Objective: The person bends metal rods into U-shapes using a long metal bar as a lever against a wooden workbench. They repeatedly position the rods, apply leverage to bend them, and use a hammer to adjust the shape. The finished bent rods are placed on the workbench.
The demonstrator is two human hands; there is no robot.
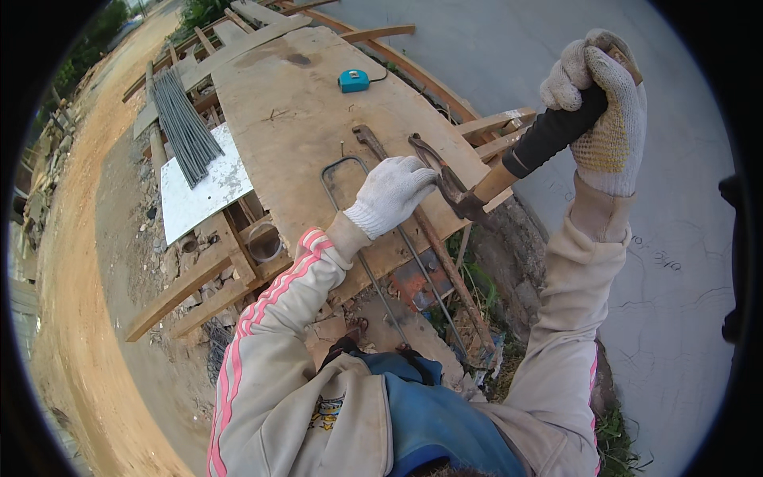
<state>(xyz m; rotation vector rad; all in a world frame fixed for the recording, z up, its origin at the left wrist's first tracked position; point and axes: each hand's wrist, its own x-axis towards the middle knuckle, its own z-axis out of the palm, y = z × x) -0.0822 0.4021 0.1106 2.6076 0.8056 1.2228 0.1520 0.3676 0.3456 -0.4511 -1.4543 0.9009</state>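
Observation:
My right hand [608, 119], in a knitted glove, is raised at the right and closed around a hammer [494, 181]. Its wooden handle has a black-wrapped grip, and the dark head is low beside my left hand. My left hand [389, 195], in a white glove, is over the board with its fingers curled together; what they pinch is hidden. Under it run a U-bent steel rod [327, 187] and a rusty bar [453, 274] with a hooked end. A dark curved metal piece [425, 151] shows beside the hammer head. A nail [342, 149] stands upright in the board.
The worn plywood board [270, 87] rests on timber beams [187, 290]. A teal tape measure [354, 80] sits toward its far end. At the left, a bundle of steel rods [181, 127] lies partly on a white panel [211, 195]. A grey wall [675, 262] rises along the right.

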